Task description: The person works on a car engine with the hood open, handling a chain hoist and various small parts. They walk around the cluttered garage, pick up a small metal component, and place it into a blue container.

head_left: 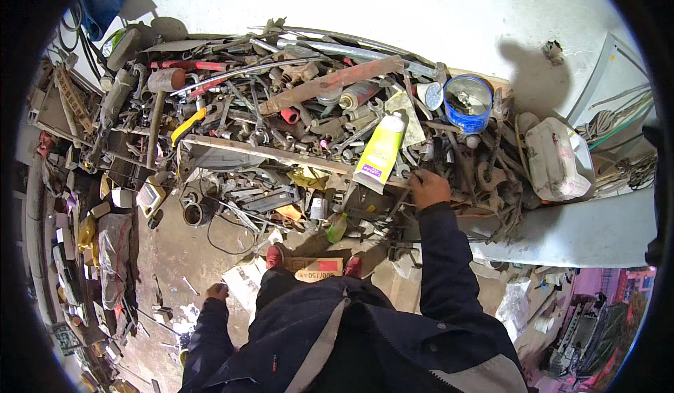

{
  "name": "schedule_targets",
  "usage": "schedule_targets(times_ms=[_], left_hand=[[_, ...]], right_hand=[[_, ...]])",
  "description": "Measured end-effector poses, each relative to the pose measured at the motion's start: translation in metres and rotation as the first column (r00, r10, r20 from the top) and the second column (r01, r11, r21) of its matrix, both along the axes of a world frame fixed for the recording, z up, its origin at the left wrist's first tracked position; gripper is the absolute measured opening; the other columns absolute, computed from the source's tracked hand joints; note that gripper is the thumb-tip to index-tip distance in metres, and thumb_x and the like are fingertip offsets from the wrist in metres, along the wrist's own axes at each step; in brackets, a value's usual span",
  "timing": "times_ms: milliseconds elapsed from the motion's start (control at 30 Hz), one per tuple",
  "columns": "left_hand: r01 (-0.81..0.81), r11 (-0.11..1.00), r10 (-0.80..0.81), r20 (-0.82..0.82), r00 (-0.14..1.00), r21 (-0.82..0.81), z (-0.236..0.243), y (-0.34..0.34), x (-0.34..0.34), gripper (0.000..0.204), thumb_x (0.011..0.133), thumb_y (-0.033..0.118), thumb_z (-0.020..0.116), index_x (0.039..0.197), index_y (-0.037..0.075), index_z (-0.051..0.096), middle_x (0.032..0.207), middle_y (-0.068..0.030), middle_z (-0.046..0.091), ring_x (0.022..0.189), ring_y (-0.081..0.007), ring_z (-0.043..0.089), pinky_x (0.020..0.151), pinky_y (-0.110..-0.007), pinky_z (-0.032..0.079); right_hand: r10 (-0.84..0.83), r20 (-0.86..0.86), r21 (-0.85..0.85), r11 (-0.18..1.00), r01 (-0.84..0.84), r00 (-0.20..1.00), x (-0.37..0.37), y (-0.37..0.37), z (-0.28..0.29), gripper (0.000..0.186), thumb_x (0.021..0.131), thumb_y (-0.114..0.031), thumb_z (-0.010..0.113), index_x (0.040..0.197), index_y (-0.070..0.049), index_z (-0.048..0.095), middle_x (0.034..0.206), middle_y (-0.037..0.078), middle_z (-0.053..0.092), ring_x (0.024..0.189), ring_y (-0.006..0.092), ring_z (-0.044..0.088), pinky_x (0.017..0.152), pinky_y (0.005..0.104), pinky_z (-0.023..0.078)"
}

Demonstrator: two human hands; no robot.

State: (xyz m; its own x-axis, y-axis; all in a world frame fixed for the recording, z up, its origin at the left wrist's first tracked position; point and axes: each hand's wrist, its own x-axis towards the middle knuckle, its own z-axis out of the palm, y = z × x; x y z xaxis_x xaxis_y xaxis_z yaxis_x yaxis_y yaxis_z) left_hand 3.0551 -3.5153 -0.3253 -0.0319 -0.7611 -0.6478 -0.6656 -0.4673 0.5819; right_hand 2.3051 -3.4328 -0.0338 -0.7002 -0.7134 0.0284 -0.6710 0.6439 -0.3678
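At the front edge of a cluttered tool shelf (295, 156), my right hand (430, 188) reaches in with curled fingers among wrenches and other metal parts. What lies under its fingertips is hidden. Just left of it, a yellow-green and white squeeze tube (381, 149) leans across the shelf's front board, cap end away from me. An open-end wrench (402, 167) shows between tube and hand. Low at my left side hangs my left hand (217, 292), over the floor and away from the shelf; its fingers are too hidden to read.
Beyond my right hand stand a blue tub (468, 103) and a dirty white plastic container (558, 158). A yellow-handled cutter (188, 126), a mallet (166, 81) and a rusty bar (330, 84) lie in the heap. Beneath, a cardboard box (316, 268) sits by my red shoes.
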Motion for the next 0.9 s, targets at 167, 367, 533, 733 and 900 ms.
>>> schedule_targets(times_ms=[167, 367, 533, 733, 900], left_hand=[[0.031, 0.985, -0.015, -0.096, 0.995, 0.17, 0.01, 0.071, -0.051, 0.031, 0.102, 0.025, 0.072, 0.115, -0.003, 0.076, 0.098, -0.0141, 0.081, 0.082, -0.0244, 0.079, 0.074, -0.039, 0.063], [0.177, 0.984, -0.176, -0.063, 0.982, 0.015, 0.022, 0.062, -0.071, 0.031, 0.1, 0.025, 0.072, 0.113, -0.003, 0.077, 0.095, -0.0149, 0.081, 0.083, -0.0239, 0.08, 0.078, -0.039, 0.064], [0.413, 0.903, -0.403, 0.095, 0.91, -0.117, 0.042, -0.005, -0.116, 0.037, 0.099, 0.034, 0.074, 0.115, 0.001, 0.078, 0.1, -0.0164, 0.082, 0.093, -0.0279, 0.08, 0.087, -0.041, 0.062], [0.614, 0.638, -0.643, 0.118, 0.757, -0.465, 0.16, -0.069, -0.236, 0.038, 0.1, 0.033, 0.074, 0.119, 0.0, 0.076, 0.113, -0.0229, 0.078, 0.103, -0.0368, 0.077, 0.09, -0.044, 0.059], [0.633, 0.477, -0.791, 0.015, 0.611, -0.61, 0.248, -0.079, -0.322, 0.033, 0.102, 0.027, 0.072, 0.123, 0.002, 0.075, 0.117, -0.0192, 0.077, 0.109, -0.0357, 0.075, 0.095, -0.043, 0.059]], right_hand=[[0.12, 0.069, -0.362, 0.928, -0.087, 0.99, -0.006, 0.015, 0.004, 0.02, 0.096, -0.023, 0.077, 0.108, -0.006, 0.075, 0.099, 0.015, 0.077, 0.088, 0.034, 0.075, 0.081, 0.0457, 0.06], [0.107, -0.073, -0.609, 0.783, -0.129, 0.992, 0.023, 0.061, 0.041, 0.024, 0.097, -0.018, 0.082, 0.112, -0.007, 0.066, 0.101, 0.014, 0.073, 0.086, 0.0294, 0.075, 0.076, 0.0396, 0.059], [0.113, -0.26, -0.668, 0.696, -0.263, 0.959, 0.054, 0.069, 0.08, 0.028, 0.091, -0.007, 0.084, 0.113, -0.006, 0.066, 0.101, 0.016, 0.074, 0.088, 0.0349, 0.074, 0.076, 0.0416, 0.06], [0.12, -0.202, -0.739, 0.633, -0.232, 0.972, 0.099, 0.048, 0.116, 0.024, 0.087, -0.003, 0.084, 0.106, -0.004, 0.069, 0.101, 0.016, 0.074, 0.09, 0.0335, 0.075, 0.079, 0.0409, 0.06], [0.11, -0.188, -0.708, 0.674, -0.213, 0.976, 0.118, 0.03, 0.119, 0.022, 0.088, -0.007, 0.084, 0.105, -0.003, 0.071, 0.101, 0.016, 0.074, 0.089, 0.0301, 0.075, 0.077, 0.0386, 0.061]])
